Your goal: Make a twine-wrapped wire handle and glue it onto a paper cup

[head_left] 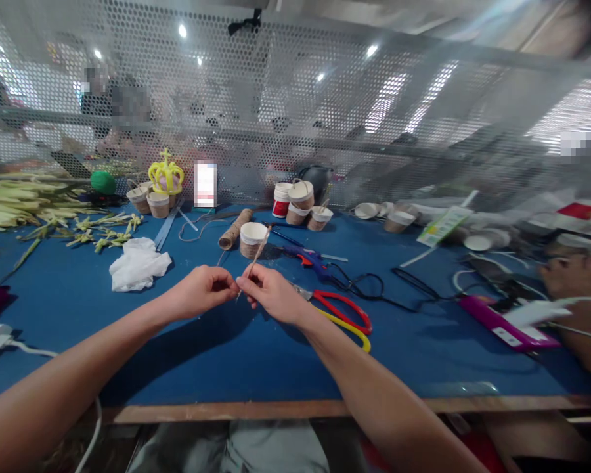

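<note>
A short length of brown twine (259, 248) stands up slantwise from the pinched fingers of my right hand (274, 293). The fingertips of my left hand (205, 289) are pinched at the twine's lower end, close against the right fingertips. Just beyond my hands is a small white paper cup wrapped in twine (253, 244), and beside it lies a roll of twine (235, 228). Scissors with red and yellow handles (342, 312) lie partly behind my right hand and forearm. A blue glue gun (311, 261) rests beyond them.
A crumpled white tissue (138, 264) lies at the left, near green leaf strips (29, 203). Wrapped cups (300, 197) stand at the back, before a perforated metal screen (285, 98). A purple power strip (507, 325) lies right, by another person's hand (574, 279).
</note>
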Motion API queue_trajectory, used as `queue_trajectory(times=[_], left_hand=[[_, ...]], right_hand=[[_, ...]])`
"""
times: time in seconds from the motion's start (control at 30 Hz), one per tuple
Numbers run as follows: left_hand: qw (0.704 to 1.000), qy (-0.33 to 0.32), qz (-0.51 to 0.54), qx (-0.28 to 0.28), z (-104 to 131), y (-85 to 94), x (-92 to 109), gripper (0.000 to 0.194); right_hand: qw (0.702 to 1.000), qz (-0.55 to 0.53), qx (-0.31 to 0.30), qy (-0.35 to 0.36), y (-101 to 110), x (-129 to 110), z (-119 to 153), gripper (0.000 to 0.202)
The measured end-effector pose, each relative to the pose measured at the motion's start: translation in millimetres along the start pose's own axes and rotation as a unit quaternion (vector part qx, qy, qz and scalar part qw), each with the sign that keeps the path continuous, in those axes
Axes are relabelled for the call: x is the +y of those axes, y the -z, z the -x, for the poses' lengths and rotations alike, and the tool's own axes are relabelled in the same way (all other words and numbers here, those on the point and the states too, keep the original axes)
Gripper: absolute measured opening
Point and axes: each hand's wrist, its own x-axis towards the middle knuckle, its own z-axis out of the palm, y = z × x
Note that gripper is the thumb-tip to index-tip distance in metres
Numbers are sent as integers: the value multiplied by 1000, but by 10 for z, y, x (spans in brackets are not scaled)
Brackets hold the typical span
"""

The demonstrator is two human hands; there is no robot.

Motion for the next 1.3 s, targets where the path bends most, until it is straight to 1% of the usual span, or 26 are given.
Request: queue_trajectory(times=[0.1, 0.17, 0.23, 0.33, 0.43, 0.5, 0.63, 0.77, 0.83, 0.87, 1.03, 1.3], left_hand=[[995, -27, -82, 48, 11, -12, 18, 10], [994, -29, -89, 56, 17, -22, 26, 10], [998, -15, -48, 40, 18, -31, 18, 11], [999, 18, 43, 12, 12, -48, -17, 16], [995, 48, 83, 17, 5, -68, -43, 20], [993, 60, 99, 20, 7, -76, -36, 23], [985, 78, 153, 8, 21, -56, 16, 26], [976, 86, 197, -35, 25, 4, 33, 23], [975, 75, 200, -55, 21, 28, 26, 21], [977, 67, 196, -56, 19, 34, 23, 19], [985, 26, 172, -21, 3, 6, 15, 13], [993, -7, 105, 60, 11, -93, -10, 14]], right_hand=[[1000, -26, -5, -9, -2, 10, -8, 20], [999, -32, -2, -11, -1, 10, -10, 20], [1000, -23, 4, -11, -1, 4, -9, 20], [1000, 2, 14, -5, -10, -11, -2, 20], [999, 20, 27, -3, -27, -25, 8, 19], [1000, 3, 24, -1, -34, -35, 16, 19], [996, -82, -9, 18, -32, -57, 27, 20], [997, -83, 1, 8, -21, -65, 26, 22], [996, -94, 4, -2, -21, -58, 24, 23], [995, -104, 2, -8, -22, -51, 22, 23], [985, -169, -9, -29, -36, -2, 13, 26], [974, -224, 11, -32, -39, -1, 0, 27]])
